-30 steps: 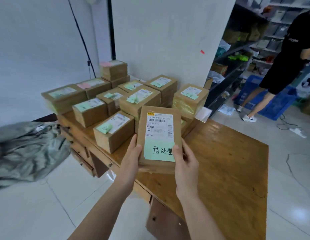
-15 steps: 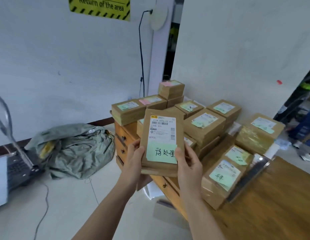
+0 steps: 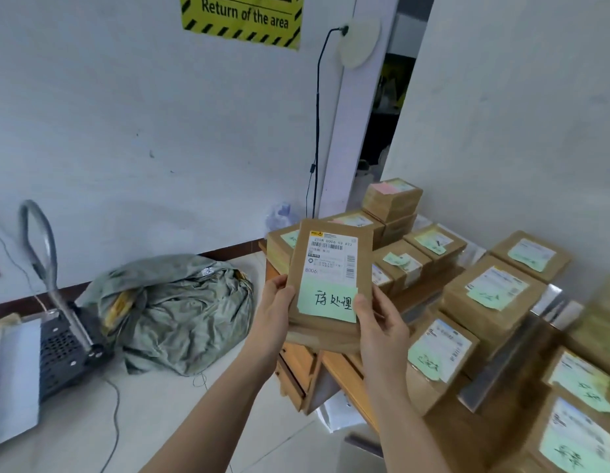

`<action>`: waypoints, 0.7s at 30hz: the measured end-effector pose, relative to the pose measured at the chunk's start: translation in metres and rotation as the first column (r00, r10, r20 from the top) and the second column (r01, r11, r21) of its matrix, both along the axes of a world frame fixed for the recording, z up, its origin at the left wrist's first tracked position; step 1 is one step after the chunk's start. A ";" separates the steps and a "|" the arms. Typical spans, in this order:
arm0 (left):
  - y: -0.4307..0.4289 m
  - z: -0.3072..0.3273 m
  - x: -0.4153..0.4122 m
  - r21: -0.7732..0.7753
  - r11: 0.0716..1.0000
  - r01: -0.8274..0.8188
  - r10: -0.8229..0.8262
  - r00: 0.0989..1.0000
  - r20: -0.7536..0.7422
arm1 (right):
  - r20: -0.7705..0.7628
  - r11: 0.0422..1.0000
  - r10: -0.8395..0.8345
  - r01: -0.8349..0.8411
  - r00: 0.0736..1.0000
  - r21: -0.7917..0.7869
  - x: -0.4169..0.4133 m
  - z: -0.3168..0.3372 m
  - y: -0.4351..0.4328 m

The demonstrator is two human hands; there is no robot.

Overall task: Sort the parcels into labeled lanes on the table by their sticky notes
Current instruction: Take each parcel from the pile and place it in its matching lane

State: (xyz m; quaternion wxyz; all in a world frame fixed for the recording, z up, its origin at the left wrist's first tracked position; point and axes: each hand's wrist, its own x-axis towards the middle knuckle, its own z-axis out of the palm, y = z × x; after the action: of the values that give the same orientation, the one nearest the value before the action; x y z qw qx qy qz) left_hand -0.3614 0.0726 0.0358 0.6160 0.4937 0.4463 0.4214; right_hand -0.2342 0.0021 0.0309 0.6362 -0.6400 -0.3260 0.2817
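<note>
I hold a flat brown parcel point(image 3: 330, 268) upright in front of me, above the table's left edge. It carries a white shipping label and a green sticky note point(image 3: 325, 303) with handwritten characters. My left hand point(image 3: 274, 310) grips its left edge and my right hand point(image 3: 378, 322) grips its right edge, thumb on the note. Several more brown parcels point(image 3: 491, 295) with green or pink notes are stacked on the wooden table point(image 3: 341, 367) to the right.
A grey-green sack point(image 3: 180, 312) lies on the floor by the white wall. A black hand trolley point(image 3: 57, 336) stands at the far left. A yellow hazard sign point(image 3: 243, 18) and a hanging cable point(image 3: 317, 124) are on the wall.
The view has swung left, from the table and shelves toward the wall, sack and trolley. Both hands keep the same hold on the parcel, which stays centred.
</note>
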 end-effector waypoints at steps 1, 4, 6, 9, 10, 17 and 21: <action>0.013 -0.001 0.001 -0.002 1.000 0.009 -0.009 1.000 0.000 | 0.002 1.000 0.000 0.000 1.000 0.000 0.001 0.000 0.011; 0.053 -0.002 0.011 0.005 0.999 0.044 -0.044 0.999 -0.004 | -0.029 1.000 -0.023 0.023 0.999 0.008 0.011 0.000 0.050; 0.082 -0.004 0.021 0.004 0.998 0.059 -0.059 0.998 -0.008 | -0.041 0.999 -0.042 0.043 0.998 0.008 0.020 0.001 0.077; 0.124 -0.004 0.039 0.001 0.996 0.086 -0.086 0.996 -0.028 | -0.038 0.997 -0.073 0.073 0.997 -0.004 0.036 0.001 0.118; 0.139 -0.004 0.046 -0.003 0.996 0.093 -0.093 0.995 -0.031 | -0.037 0.996 -0.088 0.087 0.995 -0.012 0.042 0.000 0.130; 0.230 0.000 0.090 -0.030 0.986 0.161 -0.163 0.984 -0.065 | -0.037 0.987 -0.153 0.151 0.987 -0.052 0.082 0.004 0.206; 0.276 -0.004 0.114 -0.035 0.979 0.199 -0.201 0.973 -0.111 | -0.017 0.974 -0.202 0.199 0.979 -0.106 0.104 0.006 0.244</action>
State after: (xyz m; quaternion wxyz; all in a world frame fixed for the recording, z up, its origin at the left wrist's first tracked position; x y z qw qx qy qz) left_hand -0.2470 0.3484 0.0317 0.6346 0.5521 0.4338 0.3230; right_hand -0.1300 0.2458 0.0365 0.6318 -0.6979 -0.2357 0.2414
